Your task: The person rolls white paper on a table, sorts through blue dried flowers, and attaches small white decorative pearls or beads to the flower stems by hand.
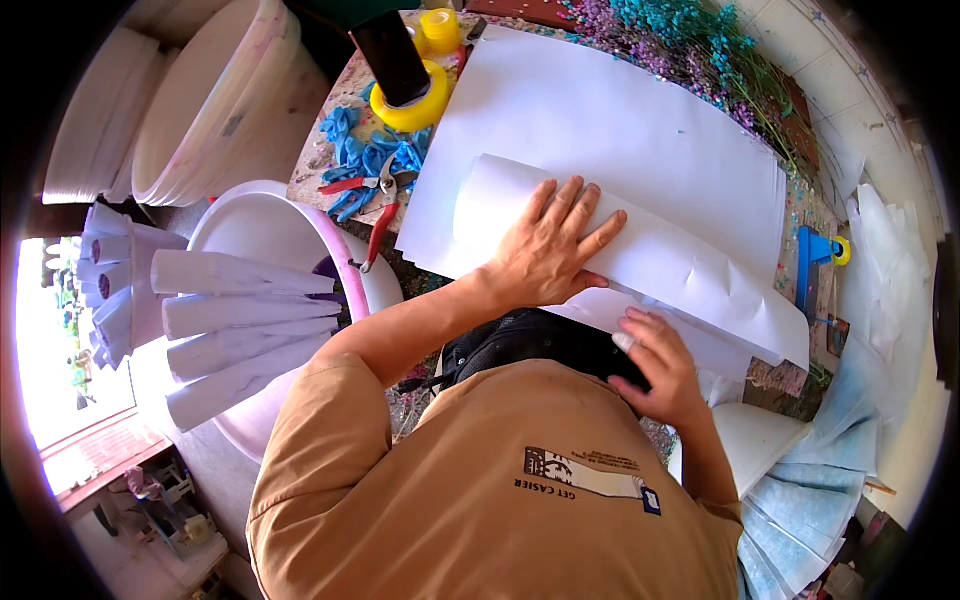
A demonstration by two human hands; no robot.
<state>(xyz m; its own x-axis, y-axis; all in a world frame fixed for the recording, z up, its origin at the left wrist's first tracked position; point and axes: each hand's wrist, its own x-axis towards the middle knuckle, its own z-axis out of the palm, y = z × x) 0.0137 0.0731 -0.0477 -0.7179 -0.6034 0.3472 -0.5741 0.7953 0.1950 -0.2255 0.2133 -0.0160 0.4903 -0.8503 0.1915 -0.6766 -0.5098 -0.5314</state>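
Note:
A stack of large white paper sheets [620, 110] covers the table in front of me. The near part of the top sheet is curled over into a loose white paper roll [690, 265], slanting down to the right. My left hand [560, 245] lies flat on this roll, its fingers spread and pointing away from me. Closer to my body, my right hand [660, 370] hovers by the near edge of the paper. Its fingers are slightly bent, with the thumb apart and nothing visible between them. Whether its fingertips touch the paper, I cannot tell.
Left of the paper lie red-handled pruning shears [380, 195], crumpled blue gloves [350, 150] and a yellow tape roll [412, 105] with a phone [392, 58]. Teal and purple dried flowers [690, 50] line the back. A blue tape dispenser [808, 265] stands right; pleated paper wraps [250, 315] rest on a tub [345, 250].

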